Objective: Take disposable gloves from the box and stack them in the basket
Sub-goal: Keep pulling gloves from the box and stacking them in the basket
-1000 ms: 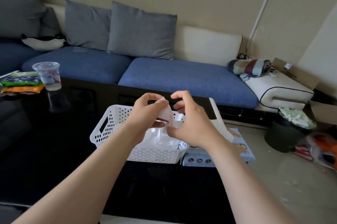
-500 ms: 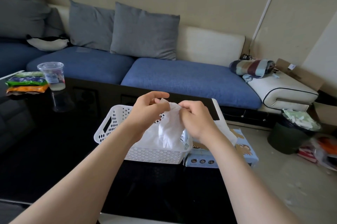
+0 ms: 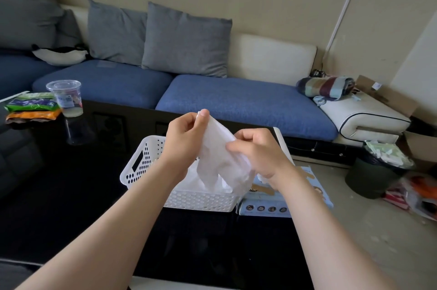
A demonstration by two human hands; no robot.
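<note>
1 glove [image 3: 218,159] over basket [image 3: 201,200] | l hand [image 3: 185,145] fingers pinch top | r hand [image 3: 259,155] fingers pinch mid

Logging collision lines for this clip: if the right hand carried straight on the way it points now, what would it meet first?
The thin white glove that it pinches. The right hand points leftward, and just beyond lies the left hand, though the depth between them is unclear.
</note>
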